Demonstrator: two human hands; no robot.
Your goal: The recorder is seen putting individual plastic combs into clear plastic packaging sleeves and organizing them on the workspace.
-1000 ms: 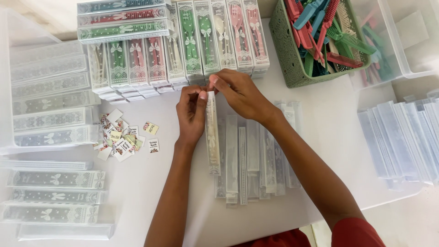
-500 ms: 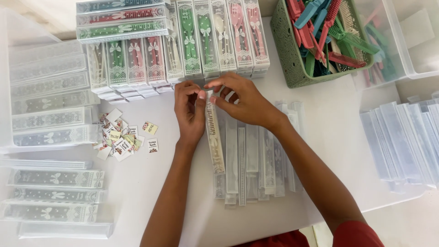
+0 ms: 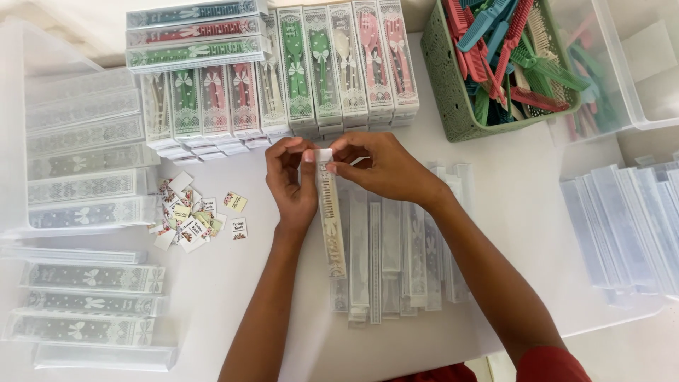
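Both the left hand (image 3: 291, 185) and right hand (image 3: 378, 170) pinch the top end of a clear box (image 3: 329, 216) at centre. Filled boxes (image 3: 311, 67) stack at 12 o'clock; many empty sleeves (image 3: 396, 255) and combs (image 3: 506, 53) at 2 o'clock remain.

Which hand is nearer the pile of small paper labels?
Left. The left hand is just right of the pile of small labels; the right hand lies farther right, beyond the clear box.
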